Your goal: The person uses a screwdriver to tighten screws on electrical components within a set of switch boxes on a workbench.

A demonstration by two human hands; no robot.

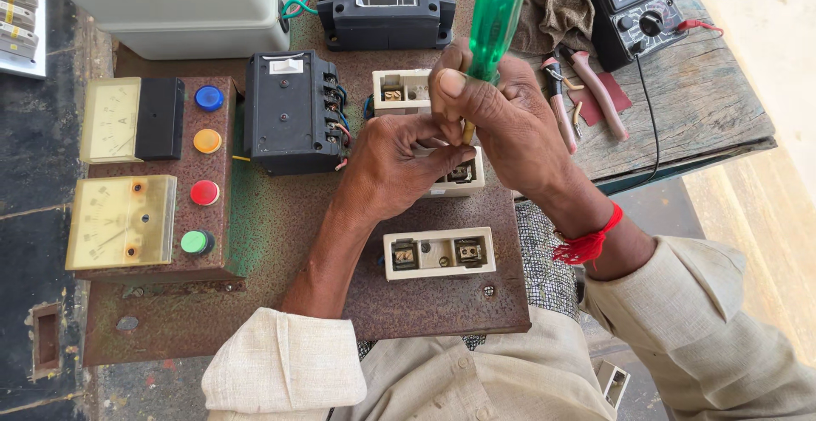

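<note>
Fingers of the right hand clenched around a green-handled screwdriver, upright, tip down at the middle white fuse holder on the rusty metal panel. Left hand pinches that holder's edge. Another white holder just below; pliers lie right.
</note>
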